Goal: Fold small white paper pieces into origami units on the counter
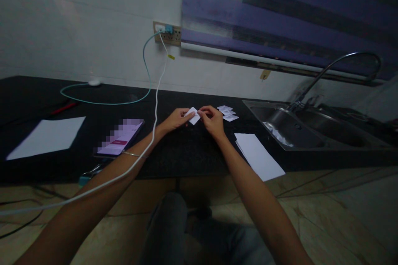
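Note:
A small folded piece of white paper is held between my two hands above the dark counter. My left hand grips its left side between thumb and fingers. On the right side, my right hand pinches the paper's edge with thumb and bent fingers. Several small folded white papers lie in a row on the counter just beyond my right hand. Nearer the front edge, beside my right forearm, rests a stack of white paper sheets.
A larger white sheet and a lit tablet or phone lie to the left. A white cable hangs from the wall socket across my left forearm. A steel double sink with a curved faucet is at right.

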A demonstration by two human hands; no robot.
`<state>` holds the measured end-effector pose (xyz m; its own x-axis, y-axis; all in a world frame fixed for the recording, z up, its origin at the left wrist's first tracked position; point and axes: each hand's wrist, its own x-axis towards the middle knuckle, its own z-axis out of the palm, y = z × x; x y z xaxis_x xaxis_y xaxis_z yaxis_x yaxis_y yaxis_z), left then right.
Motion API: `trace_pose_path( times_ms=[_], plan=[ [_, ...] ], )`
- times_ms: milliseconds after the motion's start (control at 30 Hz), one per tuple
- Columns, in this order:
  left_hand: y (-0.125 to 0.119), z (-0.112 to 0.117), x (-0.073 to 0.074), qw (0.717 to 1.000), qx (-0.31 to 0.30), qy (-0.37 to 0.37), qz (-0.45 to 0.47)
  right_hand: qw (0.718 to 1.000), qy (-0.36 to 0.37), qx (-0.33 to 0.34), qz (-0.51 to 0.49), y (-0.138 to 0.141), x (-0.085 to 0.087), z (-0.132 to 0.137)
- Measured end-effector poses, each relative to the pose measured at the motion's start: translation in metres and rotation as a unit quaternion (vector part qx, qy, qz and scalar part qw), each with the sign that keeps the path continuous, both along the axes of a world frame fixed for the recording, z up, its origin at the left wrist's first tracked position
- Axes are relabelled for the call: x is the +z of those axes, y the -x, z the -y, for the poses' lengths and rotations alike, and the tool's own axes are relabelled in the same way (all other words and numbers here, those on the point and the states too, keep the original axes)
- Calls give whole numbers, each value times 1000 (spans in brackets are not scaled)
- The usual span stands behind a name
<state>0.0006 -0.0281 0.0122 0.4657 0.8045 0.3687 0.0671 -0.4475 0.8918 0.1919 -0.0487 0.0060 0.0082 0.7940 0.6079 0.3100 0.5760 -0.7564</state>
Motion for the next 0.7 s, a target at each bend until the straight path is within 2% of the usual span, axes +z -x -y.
trace_pose_path(
  times_ms=[167, 333, 500, 700],
  plan=[
    [4, -4, -3, 999, 8, -37, 6, 999, 17, 30, -13, 4, 0, -1],
    [4, 6, 6, 999, 9, -42, 4, 996, 55, 74, -7, 3, -2, -3],
    [0, 13, 13, 999, -16, -39, -13, 996, 61, 47, -37, -3, 1, -6],
    [6, 11, 12, 996, -14, -65, -64, 996, 81, 12, -46, -4, 4, -1]
  ],
)
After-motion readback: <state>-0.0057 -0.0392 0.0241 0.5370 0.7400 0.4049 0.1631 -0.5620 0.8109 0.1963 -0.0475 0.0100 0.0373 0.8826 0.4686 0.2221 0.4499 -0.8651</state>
